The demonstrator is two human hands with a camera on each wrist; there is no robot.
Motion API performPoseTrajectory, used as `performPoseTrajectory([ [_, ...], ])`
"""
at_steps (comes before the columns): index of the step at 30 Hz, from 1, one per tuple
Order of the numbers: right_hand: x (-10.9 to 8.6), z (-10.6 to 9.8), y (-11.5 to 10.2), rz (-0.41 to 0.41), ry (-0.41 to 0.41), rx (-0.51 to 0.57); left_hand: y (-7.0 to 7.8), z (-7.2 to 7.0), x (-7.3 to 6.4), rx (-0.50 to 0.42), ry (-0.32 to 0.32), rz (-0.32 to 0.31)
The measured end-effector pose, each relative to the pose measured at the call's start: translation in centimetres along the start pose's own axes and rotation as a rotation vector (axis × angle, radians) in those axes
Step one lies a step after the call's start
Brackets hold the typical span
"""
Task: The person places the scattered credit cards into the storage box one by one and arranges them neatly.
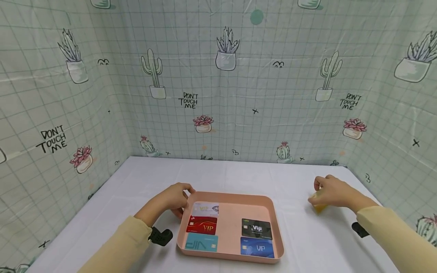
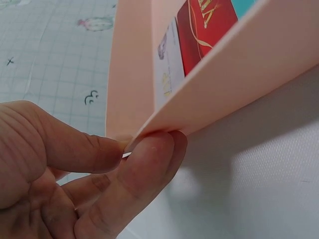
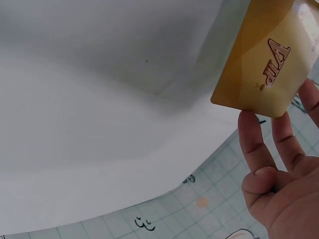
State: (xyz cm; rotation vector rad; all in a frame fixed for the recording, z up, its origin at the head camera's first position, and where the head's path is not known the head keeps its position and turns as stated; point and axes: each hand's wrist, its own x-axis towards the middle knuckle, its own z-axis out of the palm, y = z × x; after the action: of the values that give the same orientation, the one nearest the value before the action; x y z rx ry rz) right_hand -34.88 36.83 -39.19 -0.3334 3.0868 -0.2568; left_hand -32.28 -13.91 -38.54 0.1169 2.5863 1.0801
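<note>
My left hand (image 1: pixel 173 198) pinches the rim of a pink tray (image 1: pixel 229 227) at its far left corner, thumb on one side and fingers on the other. Off to the right of the tray, my right hand (image 1: pixel 332 192) holds a gold VIP card (image 3: pixel 264 59) by its edges, tilted above the table. Only a small part of that card shows in the head view. Inside the tray, a white card (image 1: pixel 205 209), a red card (image 1: pixel 202 225) and a teal card (image 1: pixel 201 242) line the left side. A black card (image 1: pixel 257 229) and a blue card (image 1: pixel 257 247) lie on the right.
The tray rests on a table with a white cover (image 1: pixel 239 174). Fabric with a grid and cactus print (image 1: pixel 239 91) hangs behind the table and along both sides. Black wrist devices (image 1: pixel 161 236) sit under both sleeves.
</note>
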Motion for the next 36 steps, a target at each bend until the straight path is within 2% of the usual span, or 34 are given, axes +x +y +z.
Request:
performPoseTrajectory([
  [4,0.3,-0.4,-1.2,0.009,-0.021,0.009,0.0,0.0,0.0,0.002,-0.006,0.001],
  [13,1.5,-1.9,-6.3,0.011,-0.085,-0.036,0.0,-0.1,-0.2,0.013,-0.005,-0.012],
  [19,1.9,-2.3,-8.6,0.013,-0.099,-0.032,0.0,0.1,-0.2,0.023,-0.004,-0.004],
  [27,2.4,-2.6,-11.9,-0.019,-0.097,0.13,0.3,0.0,-0.4,0.033,-0.007,-0.005],
  [36,3.5,-2.1,-16.5,0.009,-0.108,0.218,0.2,0.0,-0.3,0.027,-0.006,-0.003],
])
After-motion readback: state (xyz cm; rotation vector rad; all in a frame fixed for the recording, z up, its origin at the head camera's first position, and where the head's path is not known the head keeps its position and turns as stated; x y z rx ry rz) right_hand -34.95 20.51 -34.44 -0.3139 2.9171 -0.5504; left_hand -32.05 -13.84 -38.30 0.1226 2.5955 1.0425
